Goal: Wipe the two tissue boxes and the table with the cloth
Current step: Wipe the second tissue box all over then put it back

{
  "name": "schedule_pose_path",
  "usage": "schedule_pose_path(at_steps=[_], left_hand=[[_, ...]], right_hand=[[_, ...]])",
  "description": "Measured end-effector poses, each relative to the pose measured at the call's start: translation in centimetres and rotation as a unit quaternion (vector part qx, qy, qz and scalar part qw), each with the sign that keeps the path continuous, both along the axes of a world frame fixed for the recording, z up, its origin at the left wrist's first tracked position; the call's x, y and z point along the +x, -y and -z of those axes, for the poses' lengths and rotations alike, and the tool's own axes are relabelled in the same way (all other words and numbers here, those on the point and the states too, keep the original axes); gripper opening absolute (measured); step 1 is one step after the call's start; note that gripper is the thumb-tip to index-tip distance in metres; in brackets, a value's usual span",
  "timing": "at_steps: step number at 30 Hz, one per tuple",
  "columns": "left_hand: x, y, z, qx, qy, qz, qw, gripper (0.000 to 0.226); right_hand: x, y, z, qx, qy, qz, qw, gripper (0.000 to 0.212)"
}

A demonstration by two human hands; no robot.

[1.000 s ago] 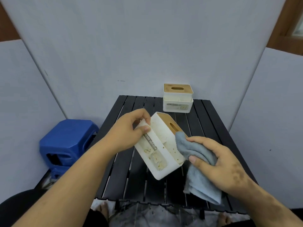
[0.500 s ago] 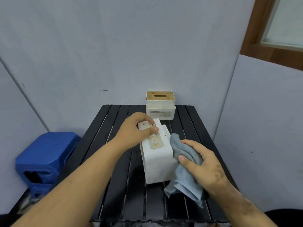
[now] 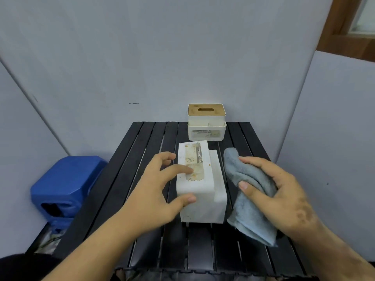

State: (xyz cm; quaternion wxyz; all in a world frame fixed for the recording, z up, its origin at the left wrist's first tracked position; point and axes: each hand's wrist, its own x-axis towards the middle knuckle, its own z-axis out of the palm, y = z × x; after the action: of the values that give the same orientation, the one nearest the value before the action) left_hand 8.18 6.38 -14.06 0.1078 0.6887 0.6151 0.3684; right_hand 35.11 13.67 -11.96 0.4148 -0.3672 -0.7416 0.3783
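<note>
A white tissue box (image 3: pixel 205 191) lies on its back in the middle of the black slatted table (image 3: pixel 142 151), its stained label side facing up. My left hand (image 3: pixel 160 191) touches its left edge with spread, nearly straight fingers; the thumb rests on the near corner. My right hand (image 3: pixel 278 193) grips a bunched grey-blue cloth (image 3: pixel 243 207) just right of the box, and the cloth hangs down to the table. A second white tissue box (image 3: pixel 206 126) with a wooden slotted lid stands upright at the table's far edge.
A blue plastic stool (image 3: pixel 67 183) sits on the floor left of the table. Grey panels close in the left, back and right sides. A wooden window frame (image 3: pixel 343 29) shows at the top right.
The near box went from tilted in my left hand to lying on the table. My left hand slid from its far end to its near left edge and loosened. The cloth came off the box's side.
</note>
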Motion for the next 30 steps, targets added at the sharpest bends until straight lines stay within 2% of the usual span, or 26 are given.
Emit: schedule_pose_path(at_steps=[4, 6, 8, 10, 13, 18, 20, 25, 27, 30], left_hand=[[0.5, -0.2, 1.4, 0.063, 0.090, 0.035, 0.993, 0.042], [0.9, -0.3, 1.7, 0.089, 0.110, 0.044, 0.989, 0.040], [1.1, -0.3, 2.0, 0.100, 0.127, 0.050, 0.985, 0.039], [1.1, -0.3, 2.2, 0.102, 0.137, 0.053, 0.984, 0.039], [1.4, -0.3, 2.3, 0.098, 0.137, 0.044, 0.985, 0.040], [1.8, -0.4, 2.7, 0.097, 0.140, 0.032, 0.985, 0.039], [1.9, -0.4, 2.8, 0.100, 0.144, 0.029, 0.984, 0.040], [2.0, -0.3, 2.6, 0.092, 0.143, 0.018, 0.985, 0.039], [1.9, -0.3, 2.5, 0.092, 0.137, 0.017, 0.986, 0.039], [1.9, -0.2, 2.4, 0.099, 0.137, 0.024, 0.985, 0.037]], right_hand=[[-2.5, -1.8, -2.8, 0.123, 0.137, -0.048, 0.982, 0.049], [-4.8, -3.8, -4.2, 0.154, 0.251, -0.092, 0.951, 0.046], [-7.5, -6.3, -5.4, 0.170, 0.375, -0.115, 0.904, 0.041], [-9.7, -8.6, -6.6, 0.146, 0.427, -0.121, 0.884, 0.034], [-11.7, -10.3, -7.3, 0.150, 0.445, -0.127, 0.874, 0.027], [-11.3, -7.9, -7.2, 0.201, 0.464, -0.196, 0.840, 0.029], [-11.4, -8.5, -7.5, 0.188, 0.454, -0.209, 0.845, 0.028], [-12.2, -10.8, -7.2, 0.149, 0.404, -0.166, 0.887, 0.022], [-11.8, -9.7, -6.5, 0.172, 0.421, -0.154, 0.877, 0.026], [-10.3, -7.0, -6.1, 0.208, 0.434, -0.196, 0.854, 0.031]])
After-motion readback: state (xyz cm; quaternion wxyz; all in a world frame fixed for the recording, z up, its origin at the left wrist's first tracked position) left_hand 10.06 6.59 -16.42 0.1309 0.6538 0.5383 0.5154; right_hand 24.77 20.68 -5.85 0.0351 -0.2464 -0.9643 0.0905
